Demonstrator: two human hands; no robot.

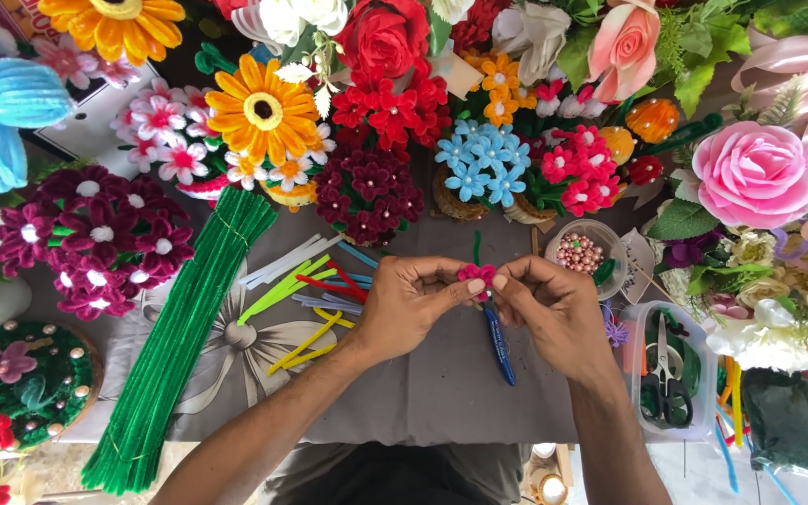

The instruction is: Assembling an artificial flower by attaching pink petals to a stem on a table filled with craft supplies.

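My left hand (pixel 411 301) and my right hand (pixel 552 307) meet at the middle of the table, fingertips pinching a small pink pipe-cleaner flower (pixel 477 274). A dark green stem (pixel 477 245) sticks up from the flower, away from me. Under my right hand lies a blue pen-like tool (pixel 498 348) on the grey cloth (pixel 441 393). Loose cut pipe cleaners (pixel 315 290) in yellow, red, blue, white and green lie just left of my left hand.
A thick bundle of green pipe cleaners (pixel 180 341) lies diagonally at left. A clear cup of pink beads (pixel 580 252) stands behind my right hand. A clear box with scissors (pixel 666 374) sits at right. Finished artificial flowers (pixel 367 112) crowd the back and both sides.
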